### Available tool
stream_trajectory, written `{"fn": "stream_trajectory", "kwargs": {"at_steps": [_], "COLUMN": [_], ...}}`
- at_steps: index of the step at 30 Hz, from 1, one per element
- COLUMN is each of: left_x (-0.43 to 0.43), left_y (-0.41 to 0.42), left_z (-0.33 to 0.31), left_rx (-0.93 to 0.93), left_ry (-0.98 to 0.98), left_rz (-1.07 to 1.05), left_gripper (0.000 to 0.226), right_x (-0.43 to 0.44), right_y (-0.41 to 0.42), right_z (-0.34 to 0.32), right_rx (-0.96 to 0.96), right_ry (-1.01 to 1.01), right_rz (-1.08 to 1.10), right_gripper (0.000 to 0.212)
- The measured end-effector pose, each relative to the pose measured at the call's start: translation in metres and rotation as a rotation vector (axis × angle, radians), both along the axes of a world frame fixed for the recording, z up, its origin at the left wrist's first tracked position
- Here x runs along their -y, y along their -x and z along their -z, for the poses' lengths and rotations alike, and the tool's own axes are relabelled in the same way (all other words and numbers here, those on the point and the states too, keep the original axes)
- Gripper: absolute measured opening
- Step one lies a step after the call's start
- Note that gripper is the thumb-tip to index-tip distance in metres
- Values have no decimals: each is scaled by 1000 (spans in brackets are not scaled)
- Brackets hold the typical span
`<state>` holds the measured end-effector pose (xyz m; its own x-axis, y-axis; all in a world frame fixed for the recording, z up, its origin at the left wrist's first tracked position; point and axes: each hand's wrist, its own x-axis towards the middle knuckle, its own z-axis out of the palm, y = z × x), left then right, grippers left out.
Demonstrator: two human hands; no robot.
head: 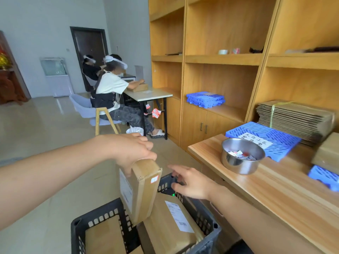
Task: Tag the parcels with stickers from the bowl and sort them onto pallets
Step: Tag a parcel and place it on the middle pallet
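The left hand (pixel 134 151) grips an upright parcel's (pixel 143 191) top, fingertips hidden behind it, over the crate (pixel 102 217), which the frame's bottom cuts off. The right hand (pixel 190 182), fingers spread, hovers at the crate's far rim. The bowl (pixel 238 162) stands near the counter's (pixel 275 189) far corner, its stickers (pixel 240 155) blurred.

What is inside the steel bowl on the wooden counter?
White and red stickers lie in the bowl; its near wall hides the bottom and whatever is beneath them.
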<state>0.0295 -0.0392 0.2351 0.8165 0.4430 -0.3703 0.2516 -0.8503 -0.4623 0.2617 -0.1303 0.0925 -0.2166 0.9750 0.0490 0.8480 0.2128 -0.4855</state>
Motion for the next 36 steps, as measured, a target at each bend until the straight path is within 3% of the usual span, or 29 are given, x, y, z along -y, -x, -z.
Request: {"fn": "stream_trajectory", "kwargs": {"at_steps": [5,13,21,24,29,36], "left_x": [9,25,46,58,73,99], "left_y": [-22,-62,-137,-173,-240,-342], "left_z": [-41,-87,-107,-105,-82,-20], "left_rx": [150,544,854,947,1065,1062], "left_ry": [-89,50,225,346,645,1240], "left_rz": [63,141,229,274,283,134], "left_gripper": [66,66,79,77,53,88], "right_x": [17,54,117,155,228,321], "right_y": [-14,-52,-129,-171,-224,-263], "right_z": [-24,-73,-108,-116,-107,-78], "right_rx": [-19,-161,40,102,103,-64], "right_ry": [-37,-311,-574,-621,-630,-741], "right_rz": [12,243,634,757,1035,1283], "right_gripper": [94,97,103,101,98,78]}}
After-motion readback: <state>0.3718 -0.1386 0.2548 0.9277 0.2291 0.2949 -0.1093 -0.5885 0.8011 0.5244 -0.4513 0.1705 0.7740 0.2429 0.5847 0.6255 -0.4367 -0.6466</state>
